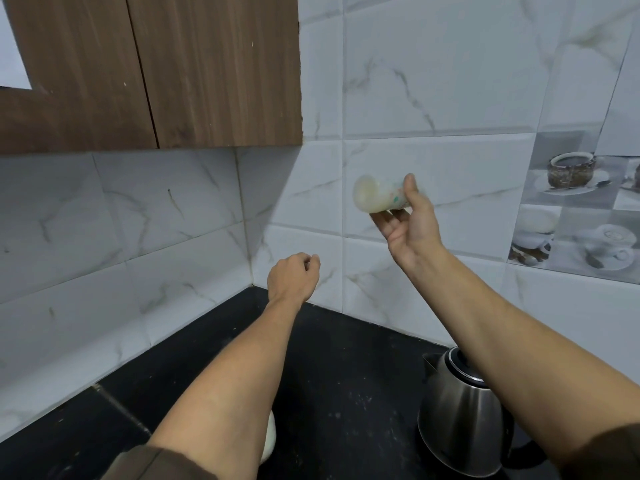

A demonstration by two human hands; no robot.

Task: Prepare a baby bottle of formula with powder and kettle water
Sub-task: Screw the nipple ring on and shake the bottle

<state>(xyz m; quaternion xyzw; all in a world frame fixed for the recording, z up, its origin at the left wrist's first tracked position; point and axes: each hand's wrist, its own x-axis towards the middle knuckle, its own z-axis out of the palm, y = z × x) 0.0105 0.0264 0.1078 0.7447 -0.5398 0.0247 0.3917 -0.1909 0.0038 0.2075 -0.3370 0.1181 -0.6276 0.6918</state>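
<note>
My right hand (pixel 412 223) holds a baby bottle (pixel 377 194) sideways in the air in front of the tiled wall, its base pointing left. The bottle is blurred and holds pale milky liquid; its teat end is hidden behind my fingers. My left hand (pixel 294 277) is raised lower and to the left, fingers curled shut with nothing visible in them. A steel kettle (pixel 464 410) with a black lid stands on the black counter (pixel 346 375) under my right forearm. A white rounded object (pixel 269 439) peeks out beneath my left forearm.
Wooden wall cabinets (pixel 156 71) hang at the upper left. White marble-look tiles (pixel 433 81) cover both walls, meeting in a corner, with decorative cup-picture tiles (pixel 571 202) at the right. The counter runs along both walls.
</note>
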